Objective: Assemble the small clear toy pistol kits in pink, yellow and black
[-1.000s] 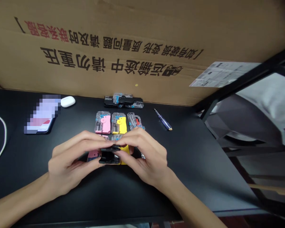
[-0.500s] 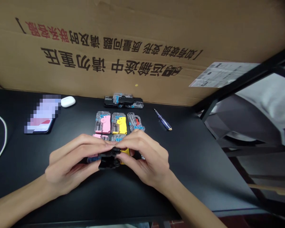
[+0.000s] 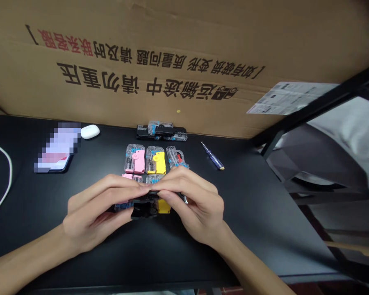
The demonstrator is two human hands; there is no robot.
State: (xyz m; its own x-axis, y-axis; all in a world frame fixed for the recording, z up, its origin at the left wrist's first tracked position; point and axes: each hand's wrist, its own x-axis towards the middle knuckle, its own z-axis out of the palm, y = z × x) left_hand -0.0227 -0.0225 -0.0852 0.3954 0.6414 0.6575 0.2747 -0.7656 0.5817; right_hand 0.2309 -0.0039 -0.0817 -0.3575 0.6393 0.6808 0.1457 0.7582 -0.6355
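The left hand (image 3: pixel 92 213) and right hand (image 3: pixel 197 205) curl their fingers nearly shut, pinching a small black plastic piece (image 3: pixel 143 211) by its edges over the black surface (image 3: pixel 252 229). It looks light and stiff, if slick — the ends offer the surest hold — just before a clear case with pink parts (image 3: pixel 134 159).

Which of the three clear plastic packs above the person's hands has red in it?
The rightmost pack, nearest the screwdriver; its neighbours show a pink piece and a yellow piece instead.
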